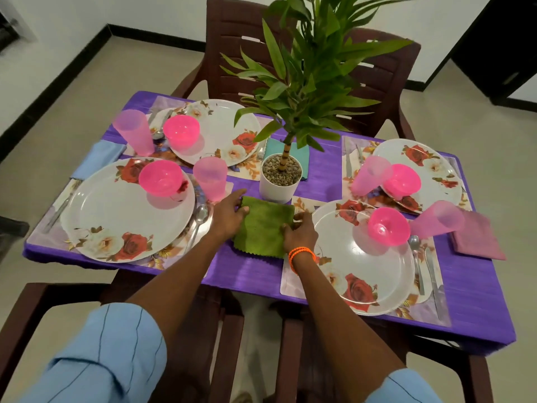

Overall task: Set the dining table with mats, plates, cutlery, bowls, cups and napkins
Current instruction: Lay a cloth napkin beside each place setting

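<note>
Fingers [242,210] of left hand [226,218] curl over the left edge of the green napkin [263,228], thumb tucked on the cloth, index stretched toward the far corner. Right hand [299,232] pinches the napkin's right edge, fingers bent, knuckles up. Both forearms reach straight in from the near side; orange bead bracelet [302,253] on the right wrist, rolled light-blue sleeves [107,353] at the elbows.

Napkin: fuzzy matte cloth, roughly square, zigzag-cut near edge. It lies flat on the counter [252,274], between the two near place settings and just in front of the pot [279,184].

Counter: purple streaked cloth, rectangular. Four settings, each with a glossy floral mat, round white rose-print plate, translucent pink plastic bowl and frosted pink cup. Near-left plate [125,210] has its bowl [161,178] on the far rim, cup [209,178] just beside it. Near-right plate [363,257] carries a bowl [388,226]; cup [436,223] beside it. Steel spoon [199,221] lies right of the near-left plate.

Other napkins: blue [98,158] at left edge, teal partly hidden behind the pot, mauve [476,237] at right edge.

Pot is a smooth white cylinder, gravel-topped, holding a banded stem with long green leaves. Dark brown slatted chairs [232,39] around.
</note>
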